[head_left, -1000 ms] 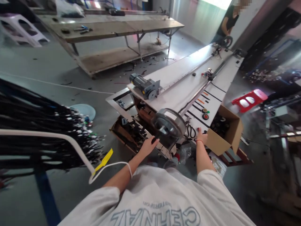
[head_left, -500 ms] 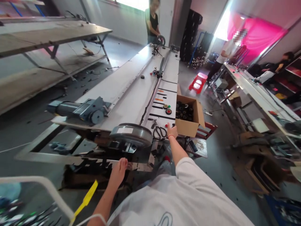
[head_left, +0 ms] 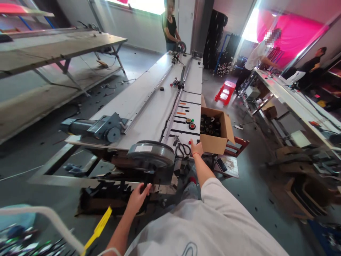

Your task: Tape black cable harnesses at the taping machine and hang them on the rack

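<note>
Two hands: both bare and the person's own, stretched out to the near end of a long white conveyor table [head_left: 149, 106].
Left hand [head_left: 138, 197]: fingers closed around a dark metal axle stub [head_left: 146, 180] that hangs below a round grey metal hub wheel [head_left: 150, 154].
Right hand [head_left: 196, 147]: rests on the table's edge holding nothing, fingers loosely curled and one finger stretched forward.
Change: half a second ago the left hand hung open under the wheel with its fingers spread. It has since risen and taken hold of the stub, so the wheel is now in its grip. The right hand has kept its place.
Wheel: lies flat at the table's near end, label upward, just left of the right hand.
Beside the right hand: black-handled scissors [head_left: 182, 149] lie between it and the wheel. An open brown cardboard box [head_left: 215, 142] of dark round parts stands just to its right.
Farther along the table: red and green round buttons [head_left: 190, 123], and a grey gear motor [head_left: 101, 128] on the left edge.
Other people: one stands at the table's far end, others at a bench to the right.
</note>
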A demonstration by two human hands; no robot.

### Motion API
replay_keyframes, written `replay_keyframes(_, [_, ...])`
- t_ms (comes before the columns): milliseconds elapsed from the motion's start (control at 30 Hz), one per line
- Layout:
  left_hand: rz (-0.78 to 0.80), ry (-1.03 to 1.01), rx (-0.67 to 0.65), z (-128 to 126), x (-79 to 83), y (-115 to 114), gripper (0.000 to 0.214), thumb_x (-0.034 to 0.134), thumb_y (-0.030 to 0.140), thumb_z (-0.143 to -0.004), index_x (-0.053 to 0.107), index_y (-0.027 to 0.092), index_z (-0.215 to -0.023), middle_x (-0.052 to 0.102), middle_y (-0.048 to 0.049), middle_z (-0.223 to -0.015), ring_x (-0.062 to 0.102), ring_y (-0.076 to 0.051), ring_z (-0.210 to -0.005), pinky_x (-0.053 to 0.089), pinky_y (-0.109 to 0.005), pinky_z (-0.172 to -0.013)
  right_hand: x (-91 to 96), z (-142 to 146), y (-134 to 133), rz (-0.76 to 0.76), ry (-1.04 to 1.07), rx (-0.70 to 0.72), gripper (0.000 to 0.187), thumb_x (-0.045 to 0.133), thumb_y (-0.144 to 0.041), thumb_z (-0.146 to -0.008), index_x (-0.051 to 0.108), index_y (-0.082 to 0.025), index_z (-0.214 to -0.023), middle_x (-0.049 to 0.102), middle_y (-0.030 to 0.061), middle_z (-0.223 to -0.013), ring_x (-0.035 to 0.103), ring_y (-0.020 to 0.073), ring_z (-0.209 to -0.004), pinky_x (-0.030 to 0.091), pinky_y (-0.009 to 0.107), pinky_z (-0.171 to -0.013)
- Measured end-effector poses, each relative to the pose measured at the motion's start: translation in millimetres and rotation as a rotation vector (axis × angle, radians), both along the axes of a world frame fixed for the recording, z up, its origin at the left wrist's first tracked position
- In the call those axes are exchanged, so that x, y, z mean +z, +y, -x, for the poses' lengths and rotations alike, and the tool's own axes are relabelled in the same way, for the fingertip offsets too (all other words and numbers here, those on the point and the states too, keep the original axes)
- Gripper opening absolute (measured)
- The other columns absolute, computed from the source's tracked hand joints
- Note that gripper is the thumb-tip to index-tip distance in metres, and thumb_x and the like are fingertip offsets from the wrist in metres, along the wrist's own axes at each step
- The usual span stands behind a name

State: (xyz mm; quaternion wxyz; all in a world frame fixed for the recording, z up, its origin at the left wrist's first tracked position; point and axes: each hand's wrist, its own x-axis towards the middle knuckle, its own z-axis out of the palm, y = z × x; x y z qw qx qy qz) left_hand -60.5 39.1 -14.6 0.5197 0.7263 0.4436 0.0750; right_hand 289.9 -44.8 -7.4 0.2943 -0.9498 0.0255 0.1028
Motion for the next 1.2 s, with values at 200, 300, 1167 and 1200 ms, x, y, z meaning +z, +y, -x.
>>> replay_keyframes(200, [-0.009,0.122,-0.034,37,-20.4,-10,0.042,0.058,0.062,-0.063,0.064,0.021,-0.075,0.074,-0.0064,-0.078,0.070,-0.030,-0.082,0.054,-0.039,-0.080,3.4,2,-1,0.018,0.012,0.012,0.069,0.055,-0.072,-0.080,0.056,-0.013,-0.115,0.064,0.0202,-0.115,0.061,0.0339,-0.109,0.047,0.041,-0.088])
replay_keyframes(300, [-0.067,0.053,0.024,45,-11.0,-17,0.042,0.053,0.059,-0.070,0.065,0.020,-0.079,0.074,-0.0089,-0.081,0.069,-0.029,-0.084,0.053,-0.039,-0.082,4.9,2,0,0.033,0.025,0.026,0.070,0.052,-0.071,-0.082,0.054,-0.011,-0.119,0.062,0.0233,-0.118,0.060,0.0356,-0.111,0.046,0.043,-0.090])
replay_keyframes(1167, [0.214,-0.306,0.177,-27,9.0,-7,0.060,0.033,0.080,-0.080,0.039,0.022,-0.067,0.034,0.0068,-0.050,0.032,-0.009,-0.044,0.027,-0.024,-0.045,-8.1,-5,8,0.089,-0.043,-0.030,0.080,0.055,-0.077,-0.075,0.055,-0.011,-0.118,0.064,0.0249,-0.112,0.062,0.0391,-0.108,0.048,0.049,-0.091])
replay_keyframes(1200, [0.236,-0.313,0.145,-27,9.5,-6,0.061,0.033,0.081,-0.079,0.039,0.021,-0.067,0.033,0.0073,-0.049,0.030,-0.008,-0.043,0.025,-0.023,-0.044,-9.2,-6,8,0.087,-0.050,-0.032,0.080,0.054,-0.078,-0.074,0.055,-0.010,-0.118,0.064,0.0249,-0.112,0.062,0.0394,-0.108,0.048,0.049,-0.091])
